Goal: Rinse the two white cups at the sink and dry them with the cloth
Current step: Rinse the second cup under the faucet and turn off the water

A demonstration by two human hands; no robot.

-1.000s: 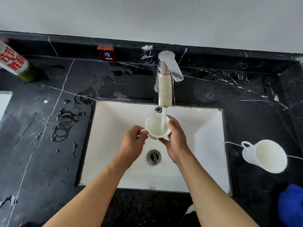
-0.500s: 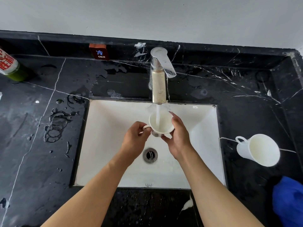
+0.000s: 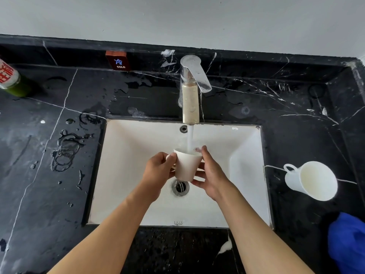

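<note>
Black veined marble counter (image 3: 49, 194) frames the white rectangular basin (image 3: 245, 155). At frame centre I see my left hand (image 3: 156, 175) and right hand (image 3: 211, 178) gripping a smooth tapered white cup (image 3: 186, 167) under the chrome tap's (image 3: 192, 80) stream; the second white cup (image 3: 312, 179) lies tipped at right, blue cloth (image 3: 347, 242) below it.

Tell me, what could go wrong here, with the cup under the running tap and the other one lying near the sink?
1. The wet white ceramic cup is held tilted over the white rectangular sink by the left hand and right hand; it might slip and chip.
2. Water from the chrome tap could splash off its rim onto the already wet black marble counter.
3. The second white cup lies on its side by the basin; it may roll.
</note>
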